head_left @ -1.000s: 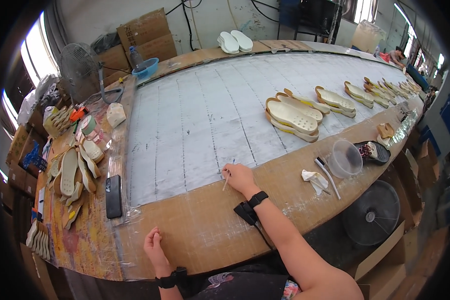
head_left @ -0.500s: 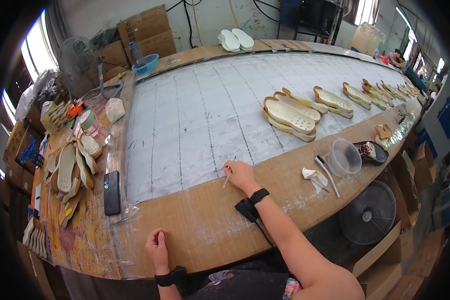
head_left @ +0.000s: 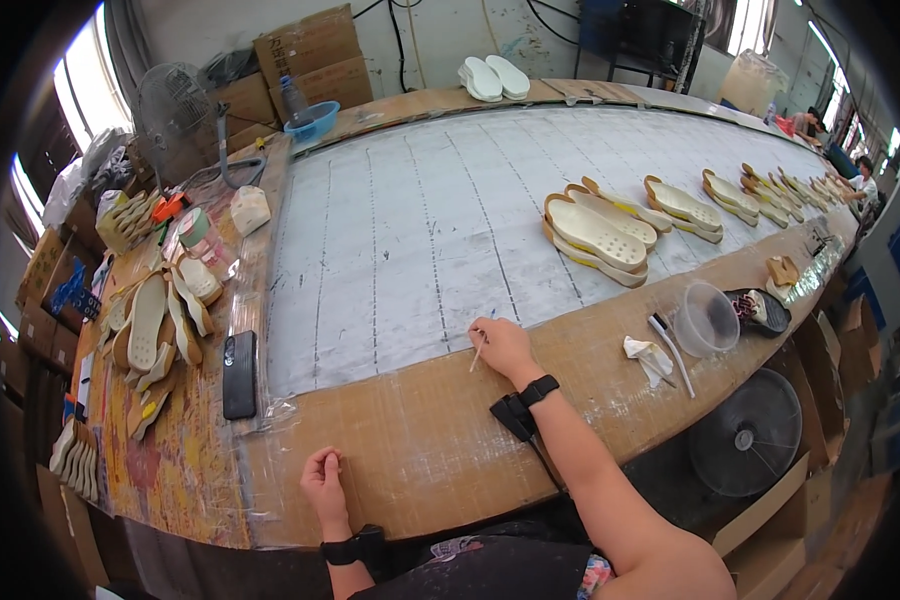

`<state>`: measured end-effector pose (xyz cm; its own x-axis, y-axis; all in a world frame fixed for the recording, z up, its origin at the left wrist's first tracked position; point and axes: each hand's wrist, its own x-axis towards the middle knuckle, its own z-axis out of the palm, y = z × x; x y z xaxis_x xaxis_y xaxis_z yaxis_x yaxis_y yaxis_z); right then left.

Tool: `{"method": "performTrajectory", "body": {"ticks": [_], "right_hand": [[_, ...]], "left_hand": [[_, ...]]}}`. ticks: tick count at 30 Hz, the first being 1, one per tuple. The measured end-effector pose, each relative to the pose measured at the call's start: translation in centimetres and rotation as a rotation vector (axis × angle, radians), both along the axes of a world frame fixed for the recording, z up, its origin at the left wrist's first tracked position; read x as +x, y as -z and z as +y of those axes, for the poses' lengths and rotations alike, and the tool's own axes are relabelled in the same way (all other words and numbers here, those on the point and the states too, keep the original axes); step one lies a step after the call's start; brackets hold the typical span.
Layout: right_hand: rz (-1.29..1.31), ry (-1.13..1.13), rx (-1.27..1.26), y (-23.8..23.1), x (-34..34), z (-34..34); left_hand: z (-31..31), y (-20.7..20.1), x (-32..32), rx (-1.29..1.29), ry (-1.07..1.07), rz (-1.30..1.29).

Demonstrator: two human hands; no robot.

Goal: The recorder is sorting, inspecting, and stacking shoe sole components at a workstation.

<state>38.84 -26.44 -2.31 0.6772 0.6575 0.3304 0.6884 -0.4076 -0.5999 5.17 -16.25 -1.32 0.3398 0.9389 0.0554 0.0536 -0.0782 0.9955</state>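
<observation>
My right hand (head_left: 503,347) is closed around a thin pale stick (head_left: 476,358) with a blue end, too slim to tell its exact kind. It rests where the cardboard-covered table edge (head_left: 410,430) meets the white marked tabletop (head_left: 400,270). Nearer to me and further left, my left hand (head_left: 323,486) lies with its fingers curled in, above the cardboard near the front edge. Nothing shows in it. Cream shoe soles with tan rims (head_left: 595,238) stand to the right of my right hand, in a row running to the far right.
On the left side table lie a pile of soles (head_left: 148,325), a black phone (head_left: 239,375) and a pink-labelled jar (head_left: 198,232). To the right are a clear plastic tub (head_left: 707,318), a marker (head_left: 672,355), crumpled tissue (head_left: 650,360) and a dark shoe (head_left: 760,311). A round fan (head_left: 745,440) stands below.
The whole view has shifted slightly, so the scene sits further right. Both hands keep nearly the same places on the table, and the stick stays in my right hand.
</observation>
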Motion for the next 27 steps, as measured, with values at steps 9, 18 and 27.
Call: {"method": "performTrajectory", "body": {"ticks": [9, 18, 27], "right_hand": [[0.015, 0.015, -0.02, 0.1, 0.3, -0.2], [0.632, -0.199, 0.204, -1.6, 8.2, -1.8], [-0.076, 1.068, -0.169, -2.9, 19.8, -11.0]], "left_hand": [[-0.1, -0.2, 0.3, -0.009, -0.001, -0.012], [-0.3, 0.0, 0.3, 0.004, 0.013, -0.006], [0.0, 0.2, -0.2, -0.004, -0.028, 0.019]]}}
